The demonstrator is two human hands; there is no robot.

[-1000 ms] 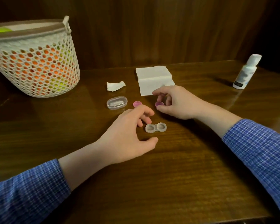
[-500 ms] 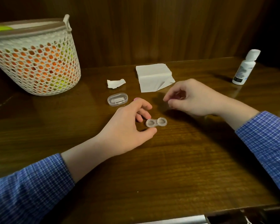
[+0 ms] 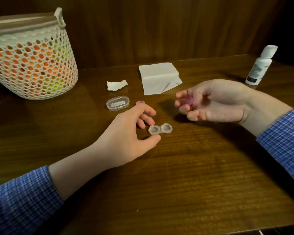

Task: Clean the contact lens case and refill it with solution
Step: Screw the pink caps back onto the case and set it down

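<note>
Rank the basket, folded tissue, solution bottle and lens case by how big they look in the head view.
1. Basket
2. Folded tissue
3. Solution bottle
4. Lens case

The bottle stands farther back, so its rank against the tissue is unsure.

Home setting, dark wooden table point(image 3: 176, 184), wood-panelled wall point(image 3: 159, 28), woven basket point(image 3: 32, 68), folded tissue point(image 3: 158, 77)
</note>
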